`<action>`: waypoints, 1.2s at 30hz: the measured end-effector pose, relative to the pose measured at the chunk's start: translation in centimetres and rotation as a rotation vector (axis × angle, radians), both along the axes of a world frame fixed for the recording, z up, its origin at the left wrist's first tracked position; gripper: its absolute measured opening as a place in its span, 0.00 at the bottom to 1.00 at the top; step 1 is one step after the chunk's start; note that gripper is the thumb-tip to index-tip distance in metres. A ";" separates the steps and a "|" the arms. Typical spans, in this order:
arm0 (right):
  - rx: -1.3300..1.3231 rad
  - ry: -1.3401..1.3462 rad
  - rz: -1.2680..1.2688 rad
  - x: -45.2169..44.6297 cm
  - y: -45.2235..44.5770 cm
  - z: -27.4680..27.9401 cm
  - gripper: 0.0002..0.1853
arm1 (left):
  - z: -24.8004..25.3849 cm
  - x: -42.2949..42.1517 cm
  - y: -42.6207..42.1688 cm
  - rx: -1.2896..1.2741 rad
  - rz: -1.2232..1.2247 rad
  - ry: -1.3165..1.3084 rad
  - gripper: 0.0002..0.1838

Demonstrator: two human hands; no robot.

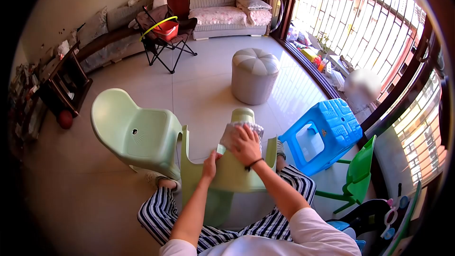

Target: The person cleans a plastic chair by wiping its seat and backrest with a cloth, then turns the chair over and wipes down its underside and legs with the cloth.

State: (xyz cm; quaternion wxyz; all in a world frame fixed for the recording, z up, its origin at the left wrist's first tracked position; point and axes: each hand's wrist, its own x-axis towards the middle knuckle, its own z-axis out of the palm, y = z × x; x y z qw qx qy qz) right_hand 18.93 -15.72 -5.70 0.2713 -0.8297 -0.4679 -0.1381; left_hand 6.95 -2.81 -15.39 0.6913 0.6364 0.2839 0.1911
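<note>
A pale green plastic chair point(237, 175) stands tipped between my knees, its underside and legs partly turned towards me. My right hand point(245, 144), with a dark band at the wrist, presses a crumpled grey cloth point(229, 135) onto the chair's upper part. The palm covers much of the cloth. With fingers closed round an edge of the same chair, my left hand point(211, 165) steadies it just left of the cloth. Close by on the left sits a second pale green chair point(142, 135), upright, with a rounded back and a small hole in its seat.
To the right are a blue plastic stool point(334, 125) lying on its side and a green chair point(358, 175). Ahead stands a round beige pouf point(255, 78). Farther back, a folding chair bears a red basket point(167, 31). A sofa point(230, 16) lines the back wall.
</note>
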 end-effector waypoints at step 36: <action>0.527 1.123 0.034 0.2 -4.4 4.0 0.15 | 2.5 -0.9 -0.1 0.109 -0.050 0.030 0.25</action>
